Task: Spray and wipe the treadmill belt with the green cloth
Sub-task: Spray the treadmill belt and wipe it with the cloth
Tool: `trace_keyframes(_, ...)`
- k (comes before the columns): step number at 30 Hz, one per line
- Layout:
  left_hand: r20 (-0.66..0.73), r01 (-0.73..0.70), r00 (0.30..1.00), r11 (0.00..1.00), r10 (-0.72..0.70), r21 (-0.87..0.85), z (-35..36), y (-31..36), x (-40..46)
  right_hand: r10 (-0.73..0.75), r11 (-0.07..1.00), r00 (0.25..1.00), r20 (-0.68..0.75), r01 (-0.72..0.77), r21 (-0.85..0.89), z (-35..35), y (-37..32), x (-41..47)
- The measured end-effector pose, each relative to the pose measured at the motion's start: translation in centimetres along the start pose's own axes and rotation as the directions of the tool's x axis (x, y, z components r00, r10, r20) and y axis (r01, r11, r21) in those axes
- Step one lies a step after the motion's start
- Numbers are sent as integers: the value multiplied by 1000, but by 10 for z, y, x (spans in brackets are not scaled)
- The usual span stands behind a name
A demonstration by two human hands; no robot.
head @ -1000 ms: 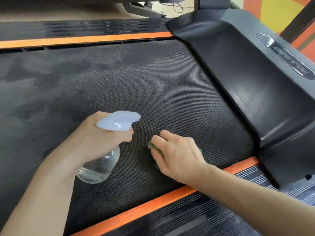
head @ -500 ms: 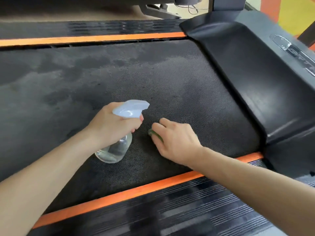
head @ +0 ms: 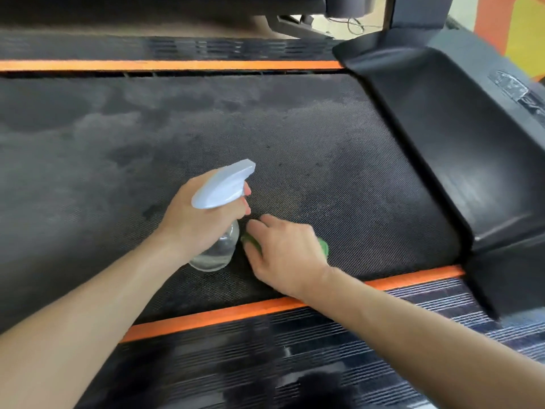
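My one head camera looks forward and down, close above both hands, the left hand (head: pixel 194 222) nearly centred in frame.

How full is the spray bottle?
Nearly empty. The clear spray bottle, gripped by the left hand, shows only a shallow layer of liquid at its base; the body above looks see-through.

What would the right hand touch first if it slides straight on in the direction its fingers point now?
The right hand, pressing the green cloth on the belt, points up-left. Its fingertips are almost at the spray bottle held by the left hand; probably the bottle first, though depth is unclear.
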State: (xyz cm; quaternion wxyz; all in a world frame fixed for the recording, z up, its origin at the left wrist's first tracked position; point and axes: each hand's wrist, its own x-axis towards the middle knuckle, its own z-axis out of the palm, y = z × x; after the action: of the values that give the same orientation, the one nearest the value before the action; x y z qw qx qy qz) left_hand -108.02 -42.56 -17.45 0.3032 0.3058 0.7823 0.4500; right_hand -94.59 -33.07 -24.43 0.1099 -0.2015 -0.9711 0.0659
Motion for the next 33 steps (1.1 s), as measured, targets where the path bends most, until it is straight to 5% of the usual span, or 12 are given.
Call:
trace_keyframes(4, 21, 20, 1000, 999, -21, 43, 2, -1, 1, -125, 987, 989, 83, 132, -87, -16, 50, -10)
trace_keyframes(8, 80, 0, 997, 998, -6, 66, -3, -3, -2, 272, 931, 961, -38, -273, -242, -36, 119, -8)
trace_keyframes(10, 127, -3, 992, 997, -7, 78, -8, -2, -4, 332, 922, 941, -65, -338, -187, -27, 101, -7)
trace_keyframes(16, 163, 61, 983, 984, -89, 165, -25, -11, -23, -43, 999, 999, 27, 42, 20, -1, -11, -5)
trace_keyframes(20, 166, 106, 977, 980, -134, 168, -28, -21, -27, -154, 978, 986, 67, 161, -132, -17, 46, -10)
trace_keyframes(22, 143, 102, 981, 979, -129, 178, -25, -23, -25, 82, 963, 996, 38, -69, -259, -34, 107, -9)
trace_keyframes(25, 143, 81, 982, 963, -121, 258, -20, -25, -24, 427, 873, 903, -46, -425, -238, -44, 133, -9)
trace_keyframes(30, 148, 61, 983, 960, -104, 273, -20, -22, -24, 99, 995, 990, 100, -96, -34, -11, 11, -10)
trace_keyframes(33, 156, 74, 981, 965, -116, 252, -21, -21, -26, -111, 993, 988, 103, 106, 54, -10, -2, -16)
